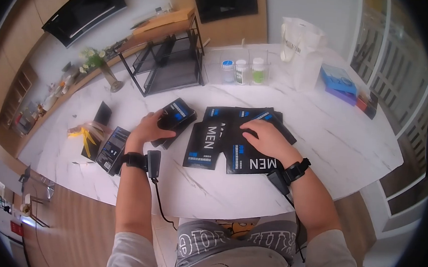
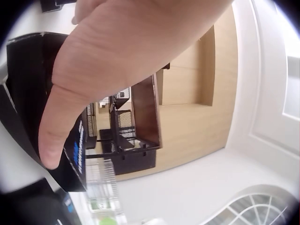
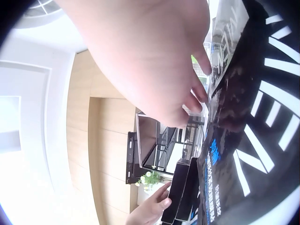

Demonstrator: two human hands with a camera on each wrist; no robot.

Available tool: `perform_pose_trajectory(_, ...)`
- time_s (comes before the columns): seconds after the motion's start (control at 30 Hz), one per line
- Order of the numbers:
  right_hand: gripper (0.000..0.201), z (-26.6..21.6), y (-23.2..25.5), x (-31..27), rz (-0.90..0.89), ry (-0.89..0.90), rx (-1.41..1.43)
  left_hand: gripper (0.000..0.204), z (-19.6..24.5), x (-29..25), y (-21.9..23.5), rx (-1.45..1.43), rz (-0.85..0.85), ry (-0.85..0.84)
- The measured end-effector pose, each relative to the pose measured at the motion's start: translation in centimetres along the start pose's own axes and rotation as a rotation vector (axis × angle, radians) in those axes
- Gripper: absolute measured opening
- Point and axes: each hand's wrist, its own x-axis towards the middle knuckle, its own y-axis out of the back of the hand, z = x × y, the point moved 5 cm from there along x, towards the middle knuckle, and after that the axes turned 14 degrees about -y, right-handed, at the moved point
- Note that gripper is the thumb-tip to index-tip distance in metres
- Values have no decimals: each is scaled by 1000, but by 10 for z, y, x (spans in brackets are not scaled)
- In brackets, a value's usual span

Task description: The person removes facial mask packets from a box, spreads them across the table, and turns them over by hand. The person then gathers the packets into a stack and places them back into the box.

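My left hand [image 1: 150, 128] grips a small stack of black boxes [image 1: 179, 115] with blue print, left of centre on the table. In the left wrist view its thumb [image 2: 61, 122] lies along the side of a black box [image 2: 28, 84]. My right hand [image 1: 269, 141] rests over a spread of flat black packets [image 1: 204, 145] lettered MEN, fingers loosely bent and touching them. Close up in the right wrist view, a glossy packet [image 3: 253, 122] lies beside those fingers, and the left hand [image 3: 152, 206] shows behind, at the black boxes.
To the left stand another black box [image 1: 113, 149] and an open box with a yellow ribbon [image 1: 88, 139]. A black mesh rack [image 1: 174, 66], a clear holder with bottles [image 1: 240, 72], a white paper bag [image 1: 306, 55] and blue and purple boxes [image 1: 338, 80] line the back.
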Motion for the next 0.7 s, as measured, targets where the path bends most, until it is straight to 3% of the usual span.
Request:
perform_pose_trajectory(0.1, 23, -1, 3, 0, 16, 15, 43, 92, 18, -1, 11, 60, -75, 60)
perform_pose_trajectory(0.23, 22, -3, 6, 1, 47, 17, 172, 101, 44, -4, 14, 155, 68, -210)
perform_pose_trajectory(0.27, 22, -3, 6, 2, 27, -50, 299, 103, 60, -7, 12, 138, 96, -303)
perform_pose_trajectory(0.47, 58, 3, -7, 3, -114, -64, 629, 106, 156, -33, -7, 118, 110, -578)
perform_pose_trajectory(0.57, 62, 2, -10, 3, -313, -196, 931, 105, 175, -40, -8, 169, 130, -633)
perform_pose_trajectory(0.7, 59, -3, -7, 1, -334, -191, 849, 100, 177, -44, -7, 149, 152, -636)
